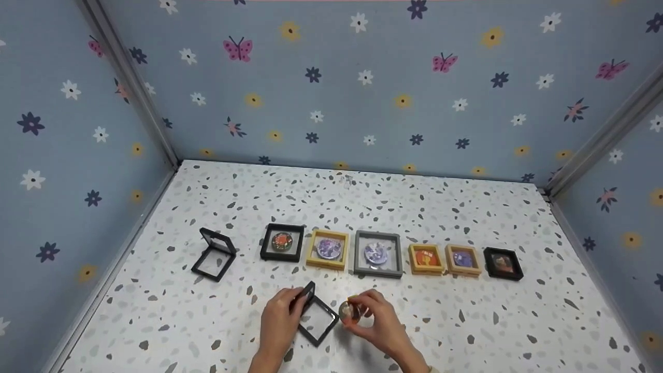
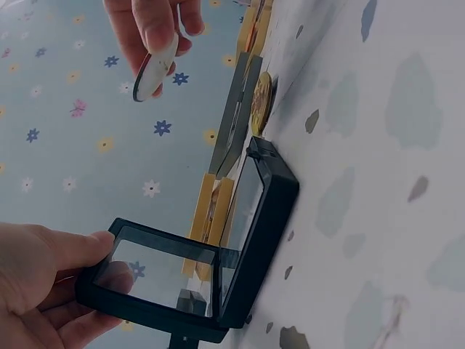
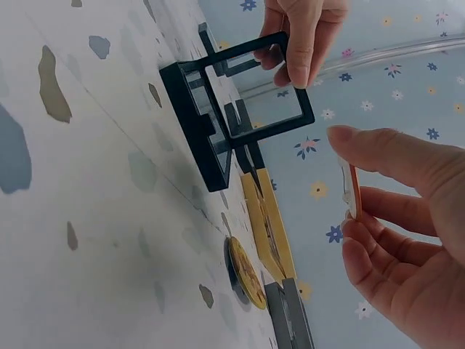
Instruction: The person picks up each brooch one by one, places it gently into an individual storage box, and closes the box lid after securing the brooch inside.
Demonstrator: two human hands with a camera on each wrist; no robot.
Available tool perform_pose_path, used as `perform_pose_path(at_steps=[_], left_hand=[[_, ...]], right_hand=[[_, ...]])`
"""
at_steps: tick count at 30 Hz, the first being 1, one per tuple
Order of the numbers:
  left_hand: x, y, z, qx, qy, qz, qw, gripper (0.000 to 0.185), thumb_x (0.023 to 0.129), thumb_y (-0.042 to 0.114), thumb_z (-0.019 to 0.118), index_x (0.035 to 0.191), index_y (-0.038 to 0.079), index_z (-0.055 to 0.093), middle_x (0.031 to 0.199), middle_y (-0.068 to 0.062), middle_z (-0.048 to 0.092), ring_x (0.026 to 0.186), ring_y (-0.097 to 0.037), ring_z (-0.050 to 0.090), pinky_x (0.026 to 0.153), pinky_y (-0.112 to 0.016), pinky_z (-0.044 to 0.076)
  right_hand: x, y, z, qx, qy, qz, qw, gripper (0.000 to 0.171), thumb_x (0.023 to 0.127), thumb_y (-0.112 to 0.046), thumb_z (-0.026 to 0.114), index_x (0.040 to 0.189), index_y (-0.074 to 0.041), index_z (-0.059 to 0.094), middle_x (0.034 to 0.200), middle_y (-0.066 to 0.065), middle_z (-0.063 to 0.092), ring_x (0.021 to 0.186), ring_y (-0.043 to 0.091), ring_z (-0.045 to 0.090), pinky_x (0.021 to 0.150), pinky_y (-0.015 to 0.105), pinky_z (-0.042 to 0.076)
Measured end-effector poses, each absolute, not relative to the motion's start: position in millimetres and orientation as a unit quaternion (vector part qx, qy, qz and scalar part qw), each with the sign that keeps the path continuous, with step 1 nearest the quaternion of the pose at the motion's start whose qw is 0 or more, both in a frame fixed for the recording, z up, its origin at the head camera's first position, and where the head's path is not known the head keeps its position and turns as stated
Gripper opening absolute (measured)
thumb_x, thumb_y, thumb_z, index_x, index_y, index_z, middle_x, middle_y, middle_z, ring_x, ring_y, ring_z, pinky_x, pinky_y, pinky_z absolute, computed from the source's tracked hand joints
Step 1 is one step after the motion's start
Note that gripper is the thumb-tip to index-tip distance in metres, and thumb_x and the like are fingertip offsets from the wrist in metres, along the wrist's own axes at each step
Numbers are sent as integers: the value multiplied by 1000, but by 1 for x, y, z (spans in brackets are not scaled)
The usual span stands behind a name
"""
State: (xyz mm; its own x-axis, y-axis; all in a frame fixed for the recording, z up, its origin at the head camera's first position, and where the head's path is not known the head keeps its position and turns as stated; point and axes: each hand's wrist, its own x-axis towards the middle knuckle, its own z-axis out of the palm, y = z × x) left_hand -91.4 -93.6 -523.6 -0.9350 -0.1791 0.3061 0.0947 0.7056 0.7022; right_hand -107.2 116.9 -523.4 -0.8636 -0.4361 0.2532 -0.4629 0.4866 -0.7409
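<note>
Holding open empty black case (image 1: 316, 320), left hand (image 1: 278, 320), badge (image 1: 348, 311) outside

Two bare hands: left hand (image 1: 277, 321), right hand (image 1: 380, 324). No gloves, rings or watch showing in any view; nails short and unpainted. Thin pale edge at the right wrist in the head view, too small to identify.

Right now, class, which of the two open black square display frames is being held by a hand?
The open black square frame nearest the camera: left hand grips its lid. The other stands untouched far left.
</note>
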Motion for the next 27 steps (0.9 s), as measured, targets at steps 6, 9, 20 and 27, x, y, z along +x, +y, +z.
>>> perform_pose_path(at_steps=[6,9,20,27], left_hand=[[-92,-90,-524,4,-907,-380,180,14,75,8,69,88,3,68,80,-1,64,75,-14,61,66,-30,50],[-92,-87,-523,0,-908,-382,174,14,76,9,69,88,3,68,81,-2,64,75,-14,61,66,-30,50],[-94,-81,-522,-13,-907,-383,175,13,75,7,69,88,3,68,80,-1,64,75,-14,61,65,-30,50],[-95,-81,-523,-8,-909,-381,167,14,76,7,68,89,2,68,81,-2,64,75,-14,61,66,-30,50]], right_hand=[[-111,105,-527,272,-856,440,-2,39,73,-25,72,104,-4,62,91,2,52,72,13,53,60,28,49],[-113,101,-528,270,-855,442,-19,39,74,-26,72,104,-4,62,91,1,52,72,13,53,61,28,49],[-118,86,-541,290,-861,417,-31,34,74,-24,71,100,-4,63,88,0,52,72,12,53,63,23,47],[-118,79,-546,292,-867,399,-57,32,73,-22,72,98,-5,63,86,-1,50,72,9,51,63,18,45]])
